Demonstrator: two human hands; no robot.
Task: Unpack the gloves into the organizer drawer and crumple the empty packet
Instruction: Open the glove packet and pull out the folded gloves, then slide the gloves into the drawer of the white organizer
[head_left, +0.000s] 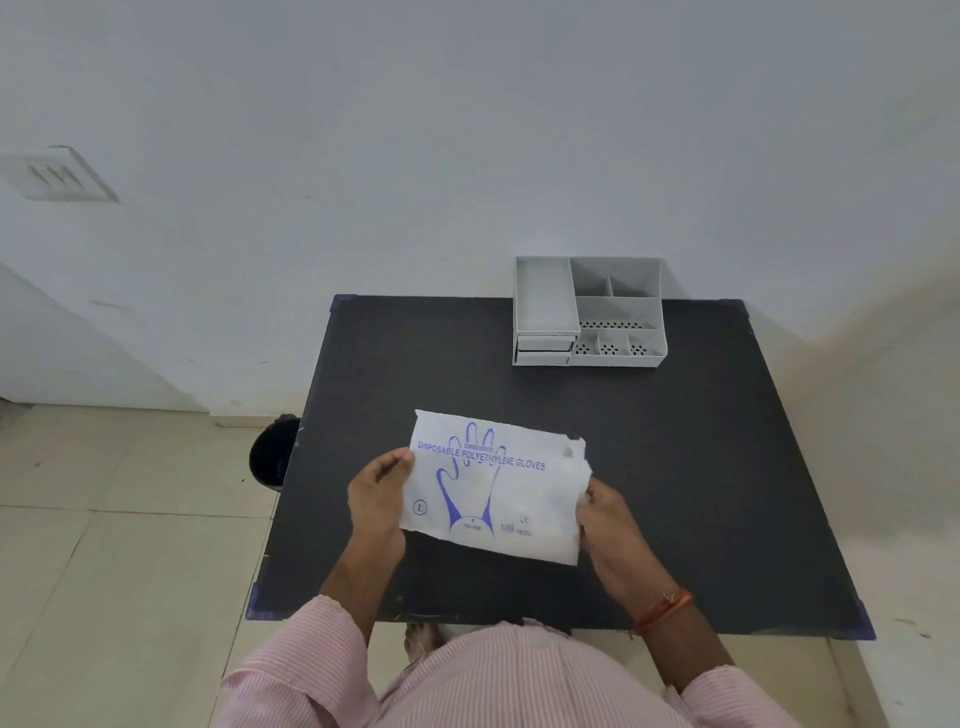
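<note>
The left hand (376, 499) pinches the left edge of the white glove packet (493, 488). It has a blue hand picture and is torn at the right end, where the right hand (605, 514) grips it. It is held above the black table (701, 467). The grey organizer (589, 312) sits at the back by the white wall (467, 130).

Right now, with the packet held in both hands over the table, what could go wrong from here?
The glove packet is torn open at its right end, by the right hand; thin gloves might slide out in a clump onto the black table. The grey organizer sits at the far edge with its two drawers apparently closed, so a hand must let go to open one. The left hand pinches only the packet's edge, a grip that may slip.
</note>
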